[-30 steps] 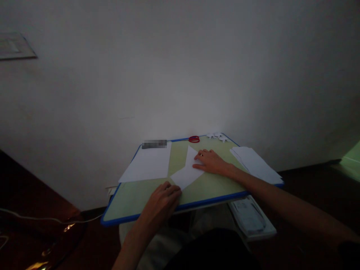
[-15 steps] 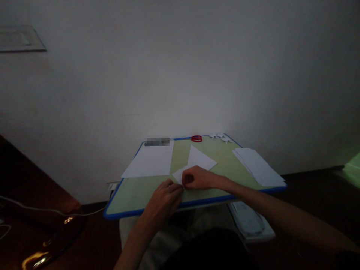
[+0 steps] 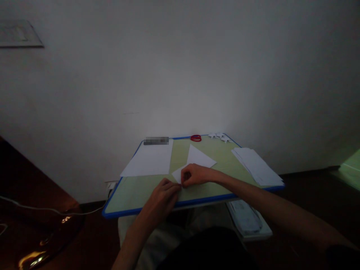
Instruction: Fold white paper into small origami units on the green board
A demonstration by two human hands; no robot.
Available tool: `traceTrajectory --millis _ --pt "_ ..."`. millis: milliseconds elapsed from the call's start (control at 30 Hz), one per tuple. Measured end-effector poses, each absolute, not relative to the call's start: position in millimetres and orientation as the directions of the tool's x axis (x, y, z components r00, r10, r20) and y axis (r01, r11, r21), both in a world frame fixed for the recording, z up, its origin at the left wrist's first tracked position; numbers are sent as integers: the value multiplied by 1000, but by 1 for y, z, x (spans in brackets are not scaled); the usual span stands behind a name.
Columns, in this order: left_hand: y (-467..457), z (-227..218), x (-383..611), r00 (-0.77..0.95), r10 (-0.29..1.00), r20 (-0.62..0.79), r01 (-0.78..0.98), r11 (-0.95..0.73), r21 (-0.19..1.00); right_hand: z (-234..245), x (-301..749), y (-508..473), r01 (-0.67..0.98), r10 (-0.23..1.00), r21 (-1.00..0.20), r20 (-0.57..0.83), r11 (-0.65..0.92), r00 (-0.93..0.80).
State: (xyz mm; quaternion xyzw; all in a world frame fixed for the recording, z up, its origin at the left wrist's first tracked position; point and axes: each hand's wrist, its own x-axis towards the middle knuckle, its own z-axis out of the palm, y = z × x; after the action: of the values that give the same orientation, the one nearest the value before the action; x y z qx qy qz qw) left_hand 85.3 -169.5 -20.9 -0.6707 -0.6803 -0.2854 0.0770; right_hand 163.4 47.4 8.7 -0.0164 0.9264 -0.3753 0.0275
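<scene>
Pinching the near corner of the folded white paper (image 3: 197,159) is where we're at, with both hands meeting right at that spot. Our right hand (image 3: 194,175) is curled into a tight pinch on the corner, and our left hand (image 3: 164,193) sits just beside it, fingertips touching the same edge, fingers bent and close together. The rest of the paper fans out as a triangle past our right hand, flat on the green board (image 3: 135,195) with the blue rim. To the left of it lies a plain white sheet (image 3: 150,163), and over on the right edge sits a stack of paper (image 3: 255,165), well apart from our hands. Red scissors (image 3: 195,138) and some small paper cutouts (image 3: 221,137) are at the far edge by the wall. Pretty dim lighting here.
</scene>
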Motion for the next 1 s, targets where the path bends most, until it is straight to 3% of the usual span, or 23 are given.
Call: traceTrajectory --millis 633,1000 --pt "-168 -21 87 -106 839 534 943 -86 321 9 161 52 23 -51 -707 -83 707 -995" --pt "-170 -24 87 -116 848 516 946 -65 319 5 169 60 -49 -83 -793 -1 607 -997"
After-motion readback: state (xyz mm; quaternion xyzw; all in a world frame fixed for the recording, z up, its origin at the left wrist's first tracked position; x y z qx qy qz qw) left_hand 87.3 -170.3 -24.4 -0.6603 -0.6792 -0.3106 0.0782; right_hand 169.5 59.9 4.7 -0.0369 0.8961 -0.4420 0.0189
